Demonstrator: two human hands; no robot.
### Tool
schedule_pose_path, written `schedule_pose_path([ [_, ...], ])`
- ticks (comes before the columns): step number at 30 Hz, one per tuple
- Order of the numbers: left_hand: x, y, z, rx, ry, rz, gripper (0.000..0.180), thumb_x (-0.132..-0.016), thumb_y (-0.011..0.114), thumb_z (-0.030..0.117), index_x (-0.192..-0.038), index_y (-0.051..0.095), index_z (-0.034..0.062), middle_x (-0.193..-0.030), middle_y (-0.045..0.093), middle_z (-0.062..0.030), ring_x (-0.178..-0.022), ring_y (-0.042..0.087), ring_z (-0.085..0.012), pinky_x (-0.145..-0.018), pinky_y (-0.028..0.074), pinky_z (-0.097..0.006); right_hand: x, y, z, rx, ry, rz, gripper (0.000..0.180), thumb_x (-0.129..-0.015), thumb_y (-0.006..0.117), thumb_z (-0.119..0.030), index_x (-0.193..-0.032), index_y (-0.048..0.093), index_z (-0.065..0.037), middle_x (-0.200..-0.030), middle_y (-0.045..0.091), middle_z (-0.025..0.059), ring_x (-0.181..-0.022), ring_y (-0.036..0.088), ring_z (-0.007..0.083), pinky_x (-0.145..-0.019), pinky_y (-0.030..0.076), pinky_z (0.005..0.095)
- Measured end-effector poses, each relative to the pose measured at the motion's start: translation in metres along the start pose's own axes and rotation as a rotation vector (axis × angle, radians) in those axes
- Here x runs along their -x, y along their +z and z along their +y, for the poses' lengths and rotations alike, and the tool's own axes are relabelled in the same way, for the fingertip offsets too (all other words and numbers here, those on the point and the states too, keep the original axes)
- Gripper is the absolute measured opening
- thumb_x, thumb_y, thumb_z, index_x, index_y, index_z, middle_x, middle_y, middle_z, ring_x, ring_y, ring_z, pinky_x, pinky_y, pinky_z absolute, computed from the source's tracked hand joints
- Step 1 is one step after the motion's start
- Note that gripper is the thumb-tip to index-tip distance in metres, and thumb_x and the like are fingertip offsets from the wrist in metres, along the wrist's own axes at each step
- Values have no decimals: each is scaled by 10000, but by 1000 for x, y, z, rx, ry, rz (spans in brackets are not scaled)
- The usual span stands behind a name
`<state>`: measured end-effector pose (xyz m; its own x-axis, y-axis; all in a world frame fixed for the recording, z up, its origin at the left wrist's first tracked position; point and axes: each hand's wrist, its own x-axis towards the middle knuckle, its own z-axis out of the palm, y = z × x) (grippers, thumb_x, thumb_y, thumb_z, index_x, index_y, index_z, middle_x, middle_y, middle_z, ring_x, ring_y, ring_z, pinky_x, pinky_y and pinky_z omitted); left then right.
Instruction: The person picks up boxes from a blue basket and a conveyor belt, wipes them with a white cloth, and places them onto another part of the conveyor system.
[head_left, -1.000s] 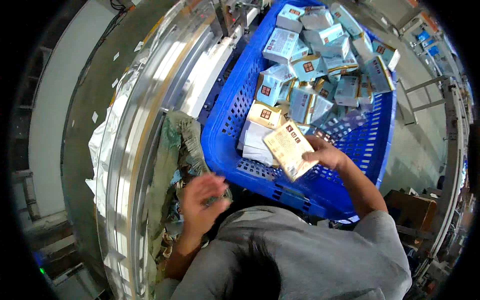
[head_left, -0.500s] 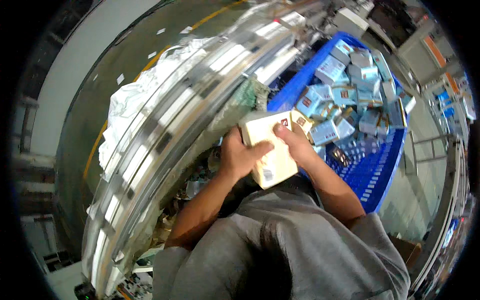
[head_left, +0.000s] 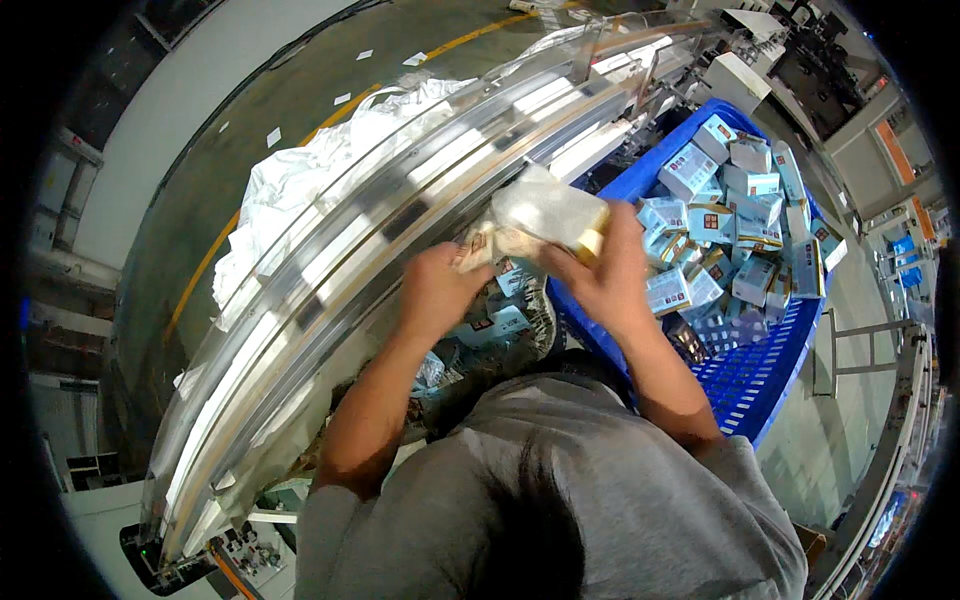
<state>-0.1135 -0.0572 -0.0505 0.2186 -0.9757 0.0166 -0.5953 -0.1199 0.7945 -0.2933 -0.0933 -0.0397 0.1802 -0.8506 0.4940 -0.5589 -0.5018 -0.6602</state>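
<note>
In front of me, over an open sack, my right hand [head_left: 610,275] grips a pale cream carton [head_left: 548,205] with a yellow edge, its whitish side turned up. My left hand [head_left: 440,290] pinches a crumpled cream piece [head_left: 480,247] with a brown mark, at the carton's left end. It looks like a flap of that carton, though whether it is still attached I cannot tell. Under my hands the sack [head_left: 540,320] holds light blue flattened cartons [head_left: 495,325] and scraps. To the right, a blue plastic basket [head_left: 740,400] is heaped with small light blue boxes [head_left: 712,223].
A long conveyor [head_left: 300,325] with clear side guards curves along my left. Beyond it lies white sheeting [head_left: 290,185] on the green floor, near a yellow line and paper scraps. Blister packs [head_left: 715,330] lie in the basket's near part. A metal frame [head_left: 865,350] stands at the right.
The carton has moved up and turned, its whitish side now showing. My left hand has shifted left from its face to a crumpled piece at its end. The view has shifted slightly.
</note>
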Motion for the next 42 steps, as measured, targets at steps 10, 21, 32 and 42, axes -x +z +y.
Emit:
schedule_pose_path([
  [10,42,-47,46,-62,614,-62,732,-520,741,267,-1115,387,31,-1050,461,-166,-933,479,-310,-796,392,-351,15,-7,-5,-667,-57,-493,558,-655,644,-88,-1153,407,-7,-991,525,137,-877,526,194,-751,401,278],
  [21,78,-49,-50,914,-283,-57,548,-632,649,68,-1104,387,-23,-985,511,-106,-858,509,-182,-745,423,-303,-2,49,-34,-757,646,212,81,-810,471,-149,-770,482,-80,-647,426,-19,-548,355,67,-494,292,179],
  [32,106,-231,-119,892,-394,701,509,-734,558,326,-1108,412,14,-1033,507,-109,-916,506,-243,-780,414,-380,82,190,102,193,-355,-1086,255,-702,496,-142,-940,527,-56,-899,545,179,-783,548,295,-693,426,399],
  [42,81,-278,-206,-303,-905,-154,598,-761,494,442,-1093,359,-37,-1016,413,-118,-911,409,-215,-741,329,-321,18,-43,243,142,725,-756,254,-724,583,-250,-844,572,-26,-773,585,103,-704,550,182,-603,450,299],
])
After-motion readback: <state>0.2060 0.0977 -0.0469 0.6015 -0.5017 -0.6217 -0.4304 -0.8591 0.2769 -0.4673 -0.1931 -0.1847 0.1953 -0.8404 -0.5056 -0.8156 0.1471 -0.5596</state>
